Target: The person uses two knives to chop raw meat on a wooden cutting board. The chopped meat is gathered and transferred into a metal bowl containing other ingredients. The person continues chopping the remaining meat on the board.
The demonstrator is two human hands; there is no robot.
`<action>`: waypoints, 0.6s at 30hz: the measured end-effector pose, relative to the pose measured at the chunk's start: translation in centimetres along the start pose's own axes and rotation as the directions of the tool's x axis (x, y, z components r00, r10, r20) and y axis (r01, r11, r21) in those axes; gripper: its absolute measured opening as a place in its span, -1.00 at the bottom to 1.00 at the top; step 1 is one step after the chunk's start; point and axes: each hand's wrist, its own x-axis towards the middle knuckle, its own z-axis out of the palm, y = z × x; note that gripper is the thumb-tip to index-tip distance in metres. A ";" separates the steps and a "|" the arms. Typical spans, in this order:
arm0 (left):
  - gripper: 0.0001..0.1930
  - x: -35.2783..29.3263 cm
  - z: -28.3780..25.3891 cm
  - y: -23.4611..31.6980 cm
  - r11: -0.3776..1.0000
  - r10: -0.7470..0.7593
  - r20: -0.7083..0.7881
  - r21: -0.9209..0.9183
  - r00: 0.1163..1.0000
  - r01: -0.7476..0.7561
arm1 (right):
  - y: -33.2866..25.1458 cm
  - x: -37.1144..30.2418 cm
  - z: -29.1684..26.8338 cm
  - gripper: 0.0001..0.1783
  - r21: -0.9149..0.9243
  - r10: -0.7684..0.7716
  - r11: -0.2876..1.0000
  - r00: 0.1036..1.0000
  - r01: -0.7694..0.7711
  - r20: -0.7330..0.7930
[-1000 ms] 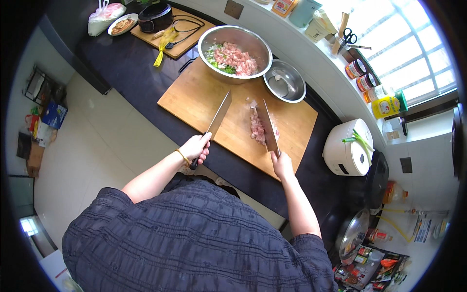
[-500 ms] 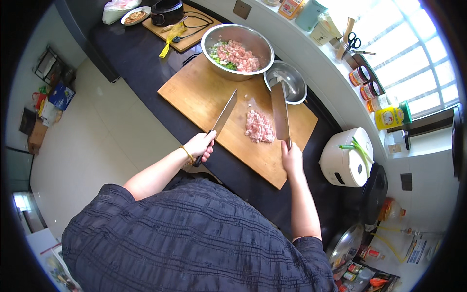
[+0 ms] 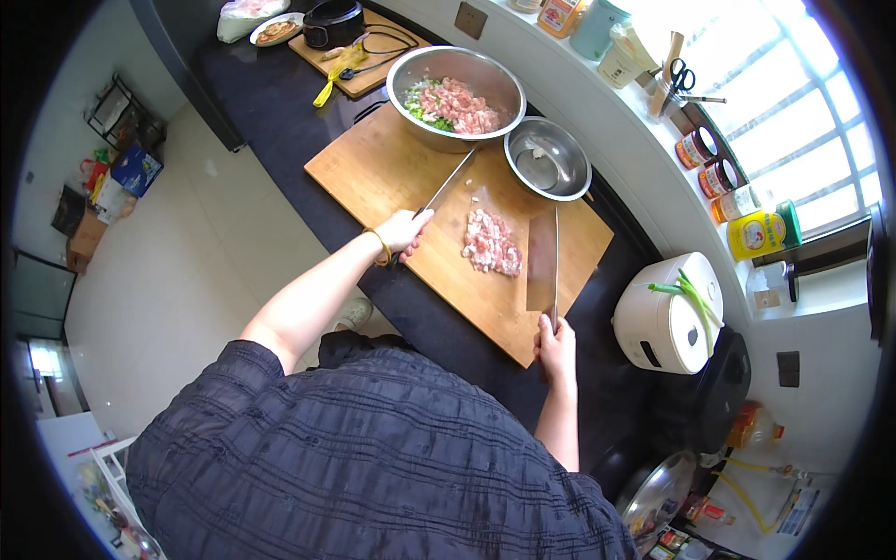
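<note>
A pile of chopped pink meat [image 3: 490, 245] lies on the wooden cutting board [image 3: 359, 168], between two blades. My left hand [image 3: 403, 231] is closed round the handle of a kitchen knife [image 3: 452, 182], whose blade points away past the left of the pile. In my right hand [image 3: 556, 351] is a broad cleaver [image 3: 541, 266], its blade over the board to the right of the meat, without touching the pile. Beyond the board's far part stands a large steel bowl [image 3: 511, 86] of minced meat and chopped green onion. Beside it sits a smaller steel bowl [image 3: 565, 149] with a few pale bits inside.
A white rice cooker [image 3: 644, 322] with green onion stalks on its lid stands right of the board. Farther back, a second board [image 3: 359, 86] bears a black appliance [image 3: 333, 25] and cord. Jars [image 3: 695, 147] and scissors [image 3: 682, 75] line the windowsill.
The cleaver has come back toward me and rightward, away from the small bowl. My left hand and its knife have moved farther forward, toward the large bowl.
</note>
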 end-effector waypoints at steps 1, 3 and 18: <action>-0.58 -0.1 0.2 0.0 0.999 -0.012 0.040 0.040 0.999 0.010 | 1.2 -0.2 0.2 -0.78 0.043 0.043 0.998 0.999 -0.044 0.007; -0.58 -0.5 0.3 -0.1 0.992 -0.044 0.116 0.123 0.992 0.029 | 2.7 -1.2 0.9 -0.79 0.142 0.083 0.986 0.997 -0.083 0.001; -0.59 -8.4 4.1 0.2 0.987 0.055 0.066 0.145 0.996 -0.064 | 3.7 -3.0 1.1 -0.82 0.212 0.047 0.976 0.999 -0.049 0.015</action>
